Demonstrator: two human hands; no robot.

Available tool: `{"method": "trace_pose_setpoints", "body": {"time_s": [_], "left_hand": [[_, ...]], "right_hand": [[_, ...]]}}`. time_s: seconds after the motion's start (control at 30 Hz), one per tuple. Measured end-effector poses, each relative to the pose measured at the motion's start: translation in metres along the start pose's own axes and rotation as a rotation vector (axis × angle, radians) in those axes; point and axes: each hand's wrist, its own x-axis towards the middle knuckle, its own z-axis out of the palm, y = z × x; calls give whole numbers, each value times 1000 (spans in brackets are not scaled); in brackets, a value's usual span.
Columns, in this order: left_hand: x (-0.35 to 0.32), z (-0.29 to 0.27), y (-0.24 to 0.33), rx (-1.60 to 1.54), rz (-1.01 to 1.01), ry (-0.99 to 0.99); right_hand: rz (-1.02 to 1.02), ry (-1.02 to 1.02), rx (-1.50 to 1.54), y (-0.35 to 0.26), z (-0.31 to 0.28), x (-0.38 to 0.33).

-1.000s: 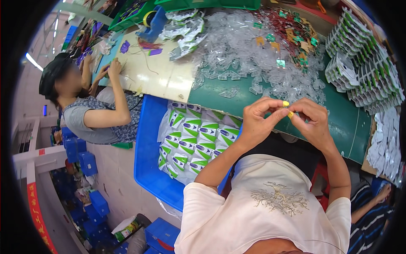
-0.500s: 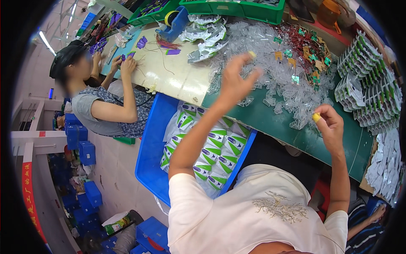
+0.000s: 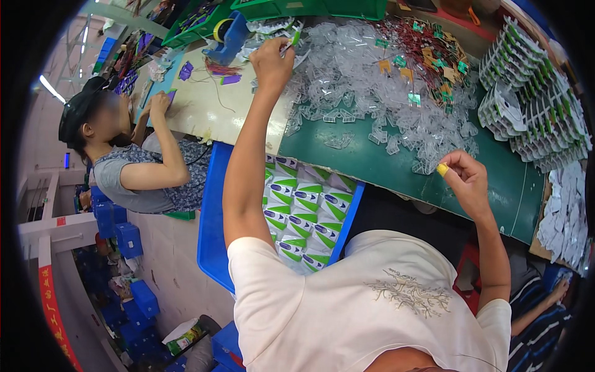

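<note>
My left hand reaches to the far side of the table, its fingers closed on the end of a white and green plastic shell. Other shells of that kind lie loosely around it. Close to the table's front edge, my right hand is held in a pinch, with a yellow cover on one fingertip. Whether anything sits between those fingers I cannot make out. Beside it spreads a large heap of clear plastic pieces.
Red wires with small green and tan boards lie on the heap's far right. Stacked shells stand at right. A blue bin holds rows of white-green-purple items. A blue tape dispenser and a co-worker are at left.
My left hand has moved left and away from me, from above the clear pieces to the shells, and closed on one. My right hand keeps its pinch, nearly in place.
</note>
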Motion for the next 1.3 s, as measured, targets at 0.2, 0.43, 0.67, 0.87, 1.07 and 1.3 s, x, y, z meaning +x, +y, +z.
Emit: {"method": "trace_pose_setpoints", "body": {"time_s": [0.2, 0.43, 0.67, 0.87, 1.07, 1.3], "left_hand": [[-105, -70, 138, 56, 314, -97], [-245, -75, 205, -67, 350, -346], [-245, -62, 203, -147, 243, -441], [-227, -65, 196, -319, 229, -502], [-173, -51, 125, -264, 159, -298], [-178, -30, 101, -219, 252, -254]], "right_hand": [[35, 10, -60, 0, -6, -4], [-374, -140, -409, 2, 36, 1], [-591, -144, -777, 28, 76, 6], [-603, -248, -871, 26, 79, 6], [-616, -240, -857, 23, 76, 4], [-618, -238, -863, 22, 68, 0]]}}
